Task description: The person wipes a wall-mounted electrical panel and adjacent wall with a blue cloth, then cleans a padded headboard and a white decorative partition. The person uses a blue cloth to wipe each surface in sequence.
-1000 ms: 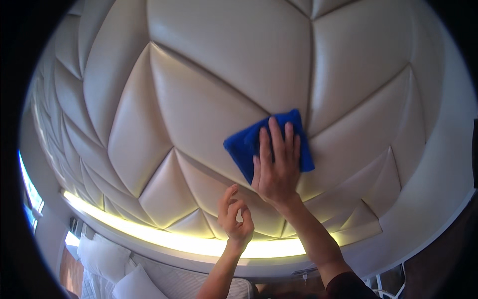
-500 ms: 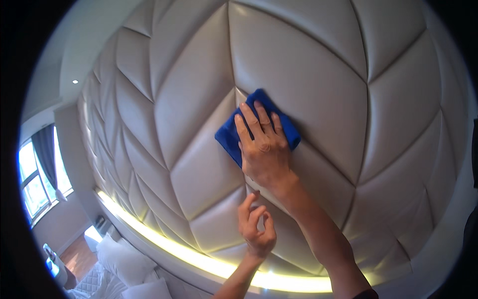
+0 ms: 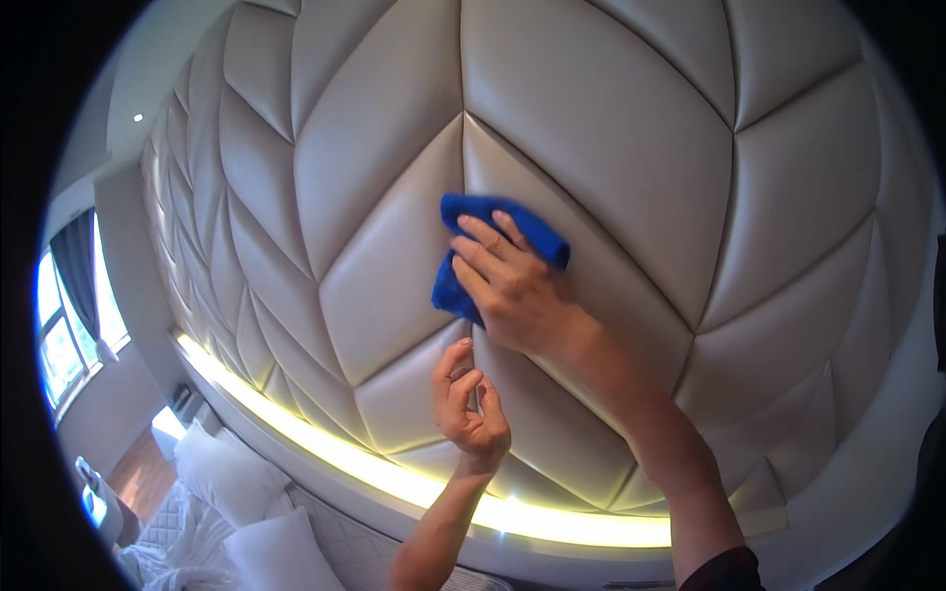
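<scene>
My right hand presses a blue cloth against the padded, pearly beige wall panel. Its fingers point up and left over the cloth, whose edges stick out above and below them. Lower and a little to the left is my left hand, its fingers loosely curled and apart with nothing in them. One of its fingertips is close to a panel seam; whether it touches cannot be made out.
A glowing light strip runs along the panel's foot. White pillows lie on the bed at lower left. Farther left are a window and a dark curtain.
The cloth under my right hand has slid down and slightly left across the panel, and that hand has turned leftward. My left hand remains below it, still loosely curled. The view has shifted downward.
</scene>
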Tool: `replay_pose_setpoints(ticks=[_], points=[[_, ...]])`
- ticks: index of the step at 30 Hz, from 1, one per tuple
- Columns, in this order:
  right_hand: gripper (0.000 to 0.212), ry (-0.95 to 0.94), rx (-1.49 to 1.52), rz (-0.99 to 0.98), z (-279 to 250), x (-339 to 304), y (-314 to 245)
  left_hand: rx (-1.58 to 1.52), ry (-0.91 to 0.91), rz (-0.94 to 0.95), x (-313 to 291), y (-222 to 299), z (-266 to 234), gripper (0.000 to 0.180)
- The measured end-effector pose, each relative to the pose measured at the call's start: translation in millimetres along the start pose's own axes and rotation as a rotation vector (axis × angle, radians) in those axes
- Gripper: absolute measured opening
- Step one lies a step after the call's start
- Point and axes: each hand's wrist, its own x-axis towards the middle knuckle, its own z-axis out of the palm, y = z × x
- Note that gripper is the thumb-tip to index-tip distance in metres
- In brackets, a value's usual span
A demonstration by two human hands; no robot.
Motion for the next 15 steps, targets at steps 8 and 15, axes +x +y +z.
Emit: replay_pose_setpoints(ticks=[8, 15], points=[[0.036, -0.093, -0.083, 0.096, 16, -98, -60, 0.199, -0.140, 0.061, -32, 1, 4, 0.027], [0.038, -0.169, -0.406, 0.261, -10, -180, -85, 0.191, -0.235, -0.047, -72, 10, 4, 0.021]])
